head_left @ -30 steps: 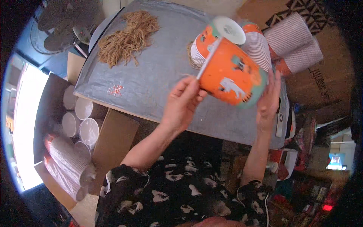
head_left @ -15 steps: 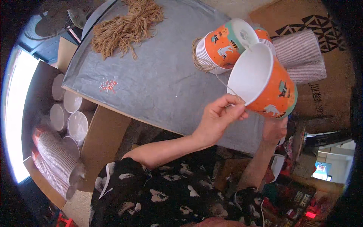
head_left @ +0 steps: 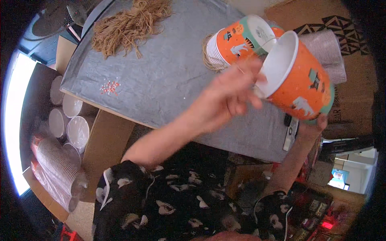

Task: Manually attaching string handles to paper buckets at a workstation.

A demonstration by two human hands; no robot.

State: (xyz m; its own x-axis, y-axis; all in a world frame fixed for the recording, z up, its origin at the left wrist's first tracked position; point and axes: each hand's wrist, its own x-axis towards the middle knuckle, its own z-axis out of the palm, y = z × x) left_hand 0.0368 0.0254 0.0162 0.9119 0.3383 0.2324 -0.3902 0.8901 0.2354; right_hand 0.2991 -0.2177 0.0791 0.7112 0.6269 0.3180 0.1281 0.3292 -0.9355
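Observation:
My right hand (head_left: 317, 123) grips an orange paper cup (head_left: 303, 86) near its green base, mostly hidden behind it. The large cup is tilted, its white mouth facing left. Close to the rim, my left hand (head_left: 231, 94) is blurred, with fingers spread apart. A thin strand shows by its fingers, but whether it touches them is unclear. Just beyond lies a stack of similar orange cups (head_left: 237, 46) on its side, with brown string (head_left: 209, 56) looped around the stacked rims.
A heap of brown string (head_left: 132, 26) lies on the grey table (head_left: 161, 80), with small red and white bits (head_left: 110, 87) nearer its left edge. Wrapped cup stacks (head_left: 327, 54) stand at right. An open carton (head_left: 106, 148) of cups is at left; a white-handled tool (head_left: 290, 134) lies near my right forearm.
My left hand's fingers have opened from a pinch at the cup's rim. My right hand has carried the cup slightly right, uncovering the white-handled tool.

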